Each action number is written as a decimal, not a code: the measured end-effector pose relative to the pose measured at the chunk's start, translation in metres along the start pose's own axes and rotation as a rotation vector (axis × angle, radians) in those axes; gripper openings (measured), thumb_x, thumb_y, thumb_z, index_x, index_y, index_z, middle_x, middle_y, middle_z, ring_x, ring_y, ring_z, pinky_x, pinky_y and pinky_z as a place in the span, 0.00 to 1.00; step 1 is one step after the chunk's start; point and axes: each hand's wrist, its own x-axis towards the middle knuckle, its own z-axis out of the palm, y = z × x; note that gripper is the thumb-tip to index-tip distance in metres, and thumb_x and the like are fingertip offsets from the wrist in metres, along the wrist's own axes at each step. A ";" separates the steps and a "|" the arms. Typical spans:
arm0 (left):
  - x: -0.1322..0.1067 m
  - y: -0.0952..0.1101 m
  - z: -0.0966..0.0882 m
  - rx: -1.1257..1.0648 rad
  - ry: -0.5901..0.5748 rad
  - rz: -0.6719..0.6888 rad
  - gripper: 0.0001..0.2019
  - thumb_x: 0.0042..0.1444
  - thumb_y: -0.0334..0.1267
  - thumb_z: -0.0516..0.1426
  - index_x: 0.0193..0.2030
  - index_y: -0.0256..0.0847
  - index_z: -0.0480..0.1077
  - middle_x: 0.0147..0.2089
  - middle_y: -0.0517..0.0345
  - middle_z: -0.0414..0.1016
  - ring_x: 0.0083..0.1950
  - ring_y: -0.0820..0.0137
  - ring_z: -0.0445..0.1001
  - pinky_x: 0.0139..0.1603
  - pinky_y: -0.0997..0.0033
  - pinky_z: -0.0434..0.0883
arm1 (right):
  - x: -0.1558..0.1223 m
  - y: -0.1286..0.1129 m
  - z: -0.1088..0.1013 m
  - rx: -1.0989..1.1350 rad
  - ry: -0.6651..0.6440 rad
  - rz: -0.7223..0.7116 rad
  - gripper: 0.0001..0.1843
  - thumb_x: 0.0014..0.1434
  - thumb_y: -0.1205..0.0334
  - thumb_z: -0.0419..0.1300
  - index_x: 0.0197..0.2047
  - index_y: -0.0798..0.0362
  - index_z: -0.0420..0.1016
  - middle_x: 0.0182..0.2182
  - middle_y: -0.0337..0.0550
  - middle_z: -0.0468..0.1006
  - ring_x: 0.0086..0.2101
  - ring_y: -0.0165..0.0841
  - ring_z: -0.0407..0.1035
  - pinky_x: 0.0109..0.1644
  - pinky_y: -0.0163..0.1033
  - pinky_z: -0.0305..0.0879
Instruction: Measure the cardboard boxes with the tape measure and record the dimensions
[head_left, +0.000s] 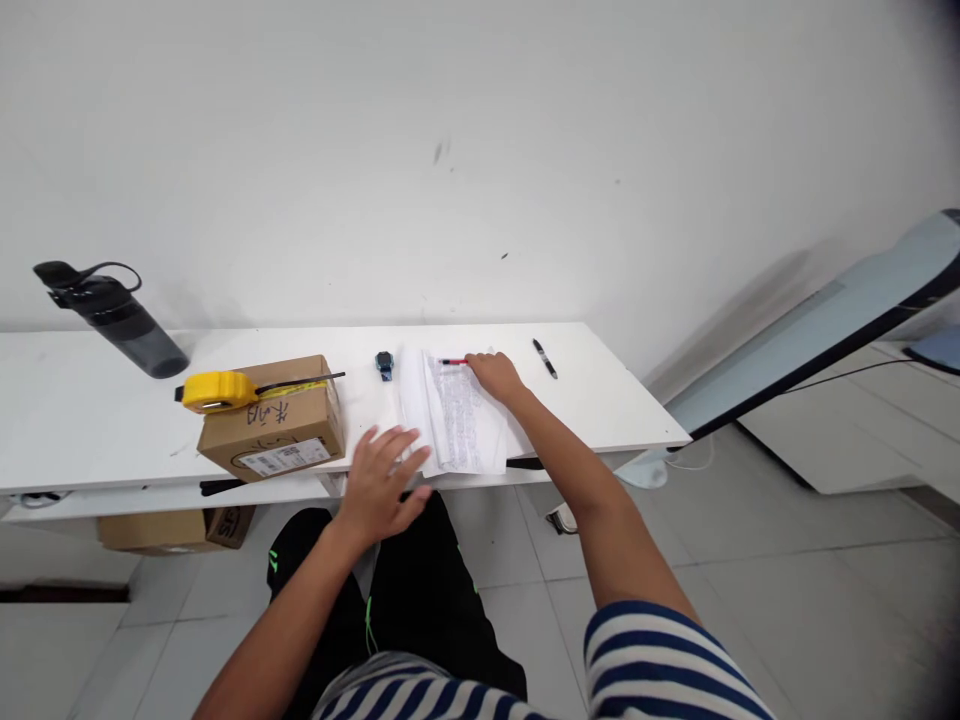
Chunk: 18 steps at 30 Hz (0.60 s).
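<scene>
A blue-striped white shirt point(660, 655) tops black trousers point(431, 590) with green marks point(273, 562)

Setting: indoor room, most like a plain office or study area; exact type cannot be fixed. Evidence: long white desk point(615, 410) with a lower shelf point(292, 488), set along a scuffed white wall point(480, 170); grey tiled floor point(750, 550). Writing items at the desk: text-covered papers point(487, 445), a red pen point(454, 361), a black pen point(545, 358). Also a drink bottle point(124, 325) and a cardboard box point(270, 415) with a shipping label point(286, 457). Second carton point(161, 530) below desk level.
</scene>
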 end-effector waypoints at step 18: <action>0.101 0.000 -0.045 0.093 -0.638 0.302 0.15 0.61 0.51 0.53 0.39 0.49 0.79 0.38 0.51 0.81 0.42 0.63 0.78 0.51 0.60 0.66 | -0.069 -0.016 0.057 0.959 0.429 0.361 0.24 0.63 0.38 0.50 0.49 0.50 0.66 0.37 0.45 0.79 0.31 0.34 0.73 0.42 0.43 0.70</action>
